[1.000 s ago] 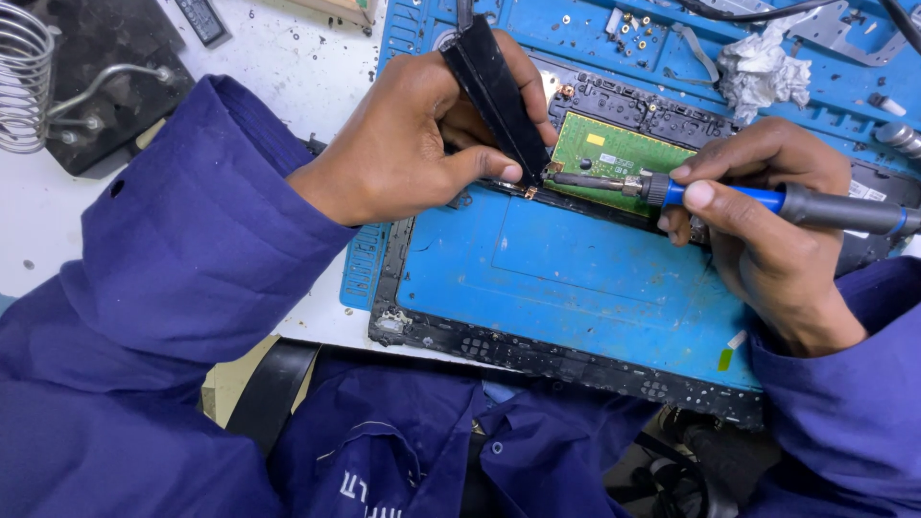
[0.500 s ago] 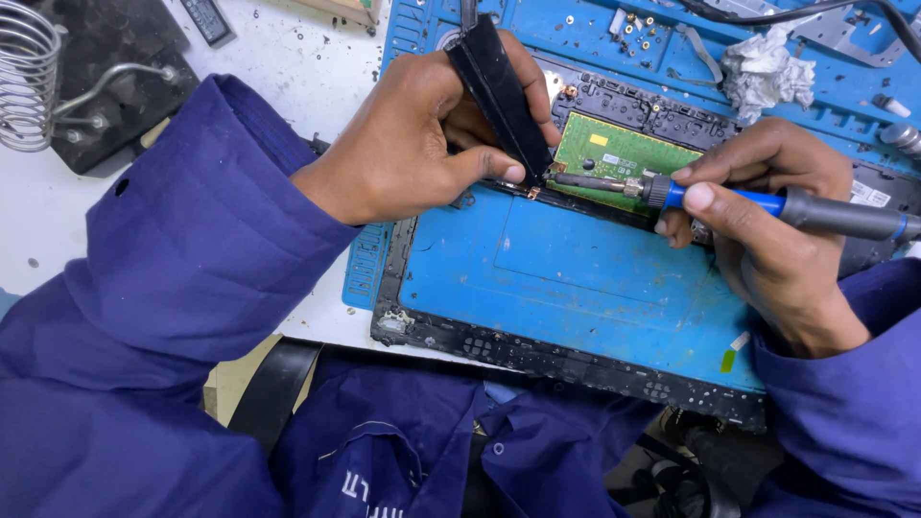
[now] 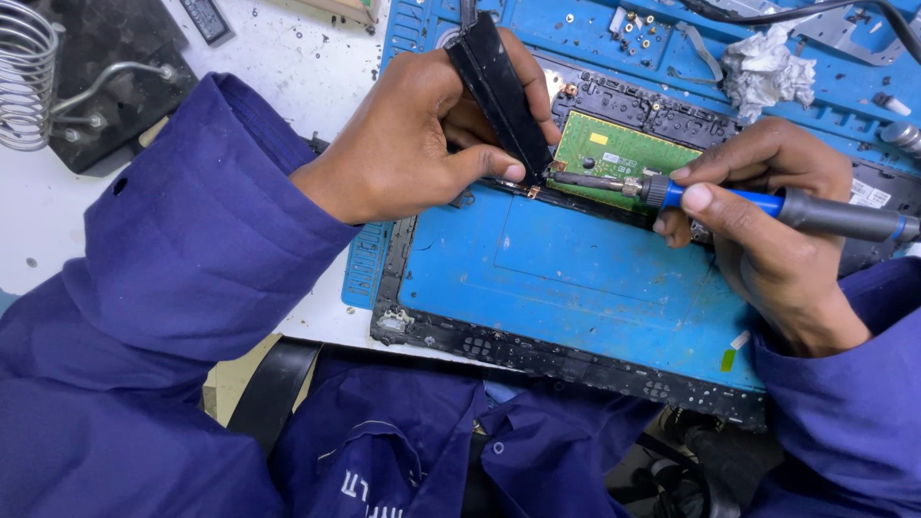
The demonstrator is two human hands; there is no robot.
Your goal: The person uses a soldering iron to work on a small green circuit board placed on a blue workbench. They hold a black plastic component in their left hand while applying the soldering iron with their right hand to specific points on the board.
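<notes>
One head view only, shot from above and looking steeply down, close in. The frame is filled by the blue mat on the white tabletop; the tabletop's near edge is covered by blue sleeves. The hands are seen mid-frame. No second view is given.

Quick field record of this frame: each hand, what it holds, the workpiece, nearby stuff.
left hand: grips black tweezers, tips down at the left edge of the green circuit board
right hand: holds blue-handled soldering iron, tip lying across the board's lower edge
workpiece: black laptop case part with blue inner panel
surface: blue repair mat
nearby: coil iron stand far left, crumpled tissue top right
</notes>
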